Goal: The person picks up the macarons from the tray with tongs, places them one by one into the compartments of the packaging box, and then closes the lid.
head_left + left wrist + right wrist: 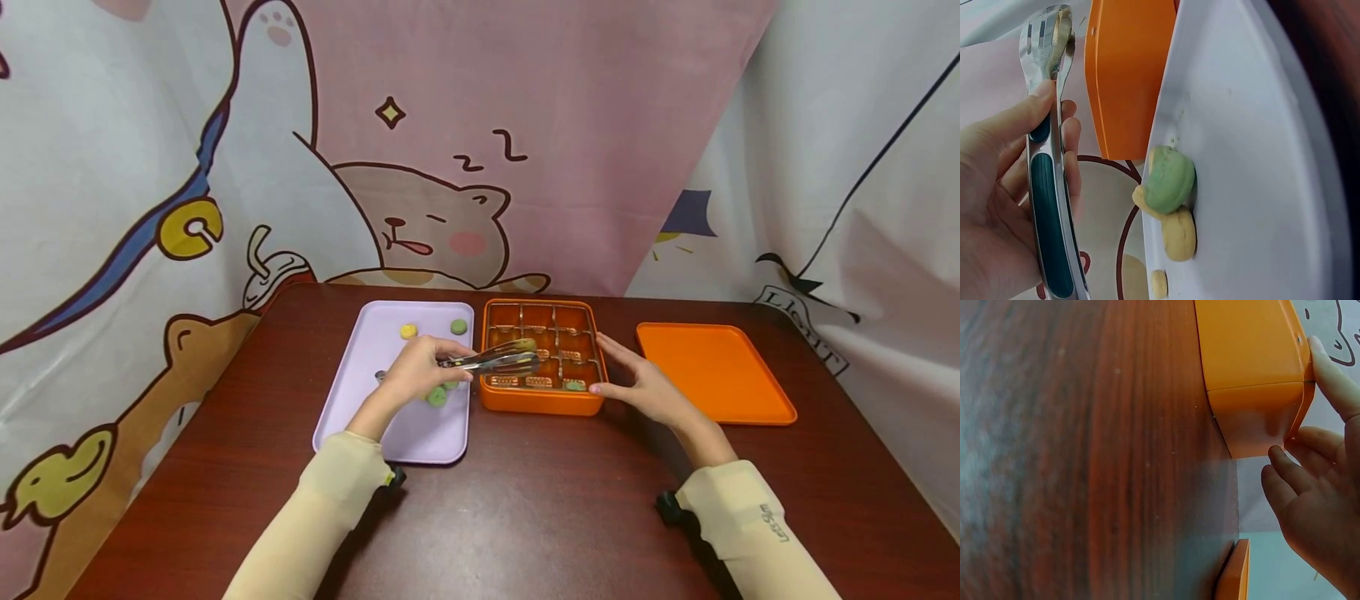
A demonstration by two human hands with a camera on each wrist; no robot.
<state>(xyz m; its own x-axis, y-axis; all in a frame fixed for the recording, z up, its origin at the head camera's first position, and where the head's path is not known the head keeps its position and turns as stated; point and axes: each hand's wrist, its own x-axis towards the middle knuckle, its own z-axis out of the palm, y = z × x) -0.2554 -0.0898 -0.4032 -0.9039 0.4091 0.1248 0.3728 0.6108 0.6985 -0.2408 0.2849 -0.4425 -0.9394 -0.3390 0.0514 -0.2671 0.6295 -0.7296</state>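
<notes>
My left hand [420, 367] grips metal tongs [491, 362] with dark green handle insets, their tips reaching over an orange divided box [540, 404]. In the left wrist view, a yellowish round piece [1058, 39] shows between the tong heads, partly hidden by the metal. Green bits lie in the box's front right compartment. My right hand [651, 390] touches the box's right side, thumb at the front corner of the rim and fingers along the wall. Below the left hand, green macarons [437, 397] and yellow macarons [1179, 234] lie on a lilac tray [416, 433].
An orange lid [716, 371] lies flat on the dark wooden table [547, 508], right of the box. Toward the tray's far edge sit another green macaron [458, 327] and a yellow one [408, 332]. A printed cloth [585, 150] hangs behind the table.
</notes>
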